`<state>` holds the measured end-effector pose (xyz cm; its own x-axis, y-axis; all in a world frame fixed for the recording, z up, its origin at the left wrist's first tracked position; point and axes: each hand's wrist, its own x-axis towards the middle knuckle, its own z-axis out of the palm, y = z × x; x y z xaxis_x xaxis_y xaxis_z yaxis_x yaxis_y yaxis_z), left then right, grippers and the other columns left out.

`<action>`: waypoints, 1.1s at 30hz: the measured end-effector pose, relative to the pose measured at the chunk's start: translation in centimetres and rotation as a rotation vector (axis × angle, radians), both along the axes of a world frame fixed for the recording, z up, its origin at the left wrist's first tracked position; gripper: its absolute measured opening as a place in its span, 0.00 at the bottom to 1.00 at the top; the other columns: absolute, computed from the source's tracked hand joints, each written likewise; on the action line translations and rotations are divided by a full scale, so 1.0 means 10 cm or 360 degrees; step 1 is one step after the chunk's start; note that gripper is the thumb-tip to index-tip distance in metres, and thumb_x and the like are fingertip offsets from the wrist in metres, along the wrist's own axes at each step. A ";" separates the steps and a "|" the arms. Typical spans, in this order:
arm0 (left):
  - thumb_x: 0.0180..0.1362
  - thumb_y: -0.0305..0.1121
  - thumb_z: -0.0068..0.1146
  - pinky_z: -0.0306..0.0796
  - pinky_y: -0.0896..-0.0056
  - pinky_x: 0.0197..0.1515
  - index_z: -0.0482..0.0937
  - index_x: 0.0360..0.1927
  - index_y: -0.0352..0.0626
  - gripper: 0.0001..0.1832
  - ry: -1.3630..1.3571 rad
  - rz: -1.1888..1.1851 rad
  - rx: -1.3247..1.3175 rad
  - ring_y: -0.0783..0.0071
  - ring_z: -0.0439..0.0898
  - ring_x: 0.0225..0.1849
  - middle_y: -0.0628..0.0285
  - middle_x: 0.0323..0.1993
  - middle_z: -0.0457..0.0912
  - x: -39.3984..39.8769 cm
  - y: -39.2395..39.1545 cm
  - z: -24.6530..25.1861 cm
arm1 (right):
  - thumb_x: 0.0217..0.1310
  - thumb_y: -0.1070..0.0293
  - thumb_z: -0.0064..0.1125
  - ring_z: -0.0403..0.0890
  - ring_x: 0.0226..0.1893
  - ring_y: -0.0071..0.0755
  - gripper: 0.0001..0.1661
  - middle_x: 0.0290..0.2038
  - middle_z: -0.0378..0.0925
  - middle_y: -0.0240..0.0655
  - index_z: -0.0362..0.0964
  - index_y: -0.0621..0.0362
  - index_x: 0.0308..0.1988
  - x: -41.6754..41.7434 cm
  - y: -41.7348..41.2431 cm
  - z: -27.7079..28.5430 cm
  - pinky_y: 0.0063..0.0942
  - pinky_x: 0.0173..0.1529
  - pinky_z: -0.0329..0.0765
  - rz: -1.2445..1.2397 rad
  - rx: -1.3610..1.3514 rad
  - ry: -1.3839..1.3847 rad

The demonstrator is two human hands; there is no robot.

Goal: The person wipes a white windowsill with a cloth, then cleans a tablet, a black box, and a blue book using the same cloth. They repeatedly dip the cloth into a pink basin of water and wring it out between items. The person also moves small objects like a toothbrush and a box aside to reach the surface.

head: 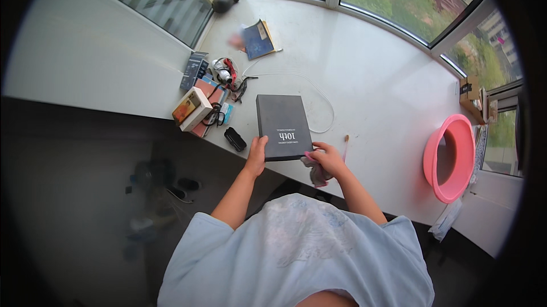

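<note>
A flat dark grey box (283, 114) with white print is before me at the front of the white counter. My left hand (256, 156) grips its near left edge, thumb on the top face and the other fingers hidden. At the near right corner, my right hand (328, 158) holds a crumpled grey cloth with pink edging (317, 174). That cloth hangs below the fingers, and the fingertips are close against the box. I cannot tell whether the box rests on the counter or is slightly raised. Right of this hand lies a small brush with a pink handle (345, 149).
Left on the counter (376, 93) are a black case (235, 139), a white phone box (194, 110), tangled cables (235, 87) and a dark carton (194, 70). Farther back lies a blue book (258, 39). A thin white cord (332, 110) loops behind the box. A pink basin (463, 170) stands right.
</note>
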<state>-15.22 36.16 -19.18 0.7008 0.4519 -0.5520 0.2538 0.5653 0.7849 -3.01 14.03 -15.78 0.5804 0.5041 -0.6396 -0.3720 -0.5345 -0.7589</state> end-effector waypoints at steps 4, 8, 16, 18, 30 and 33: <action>0.65 0.42 0.48 0.68 0.69 0.54 0.64 0.52 0.34 0.22 -0.0176 -0.0023 0.0114 0.72 0.73 0.49 0.57 0.47 0.73 0.07 -0.35 0.35 | 0.56 0.64 0.59 0.79 0.43 0.36 0.18 0.46 0.77 0.42 0.75 0.62 0.46 -0.06 -0.24 0.64 0.28 0.48 0.73 -0.0418 0.0380 -0.0876; 0.67 0.41 0.46 0.68 0.71 0.56 0.61 0.58 0.36 0.23 -0.0381 -0.0080 0.0056 0.72 0.73 0.51 0.58 0.50 0.73 0.16 -0.88 0.76 | 0.55 0.66 0.60 0.71 0.53 0.43 0.22 0.59 0.65 0.41 0.73 0.51 0.52 -0.30 -0.21 0.99 0.39 0.58 0.66 0.0179 0.0605 -0.1522; 0.67 0.39 0.47 0.69 0.76 0.51 0.60 0.61 0.37 0.25 -0.0486 -0.0408 0.0245 0.80 0.73 0.46 0.63 0.45 0.74 0.09 -1.31 1.27 | 0.55 0.67 0.59 0.65 0.58 0.52 0.25 0.60 0.64 0.38 0.72 0.43 0.54 0.10 -0.26 1.14 0.52 0.63 0.57 0.0301 0.0566 -0.2041; 0.65 0.39 0.49 0.69 0.77 0.49 0.59 0.62 0.34 0.27 -0.0422 -0.0495 0.0258 0.81 0.73 0.46 0.63 0.44 0.74 -0.03 -1.46 1.43 | 0.55 0.68 0.59 0.66 0.57 0.51 0.24 0.59 0.65 0.39 0.72 0.43 0.54 0.34 -0.19 1.20 0.49 0.63 0.59 0.0239 0.0576 -0.2096; 0.63 0.40 0.53 0.71 0.78 0.48 0.60 0.62 0.35 0.29 -0.0371 -0.0415 0.0480 0.80 0.76 0.45 0.60 0.45 0.77 0.00 -1.46 1.68 | 0.56 0.74 0.56 0.69 0.56 0.49 0.15 0.53 0.72 0.42 0.77 0.55 0.45 0.10 -0.52 1.24 0.39 0.60 0.64 -0.0055 0.0749 -0.2006; 0.63 0.41 0.53 0.70 0.79 0.46 0.59 0.62 0.35 0.30 -0.0643 -0.0256 0.0467 0.82 0.75 0.43 0.62 0.44 0.76 0.07 -1.44 1.59 | 0.57 0.65 0.55 0.66 0.59 0.48 0.23 0.58 0.68 0.40 0.72 0.51 0.55 -0.21 -0.38 1.57 0.41 0.64 0.58 0.0266 0.0907 -0.1947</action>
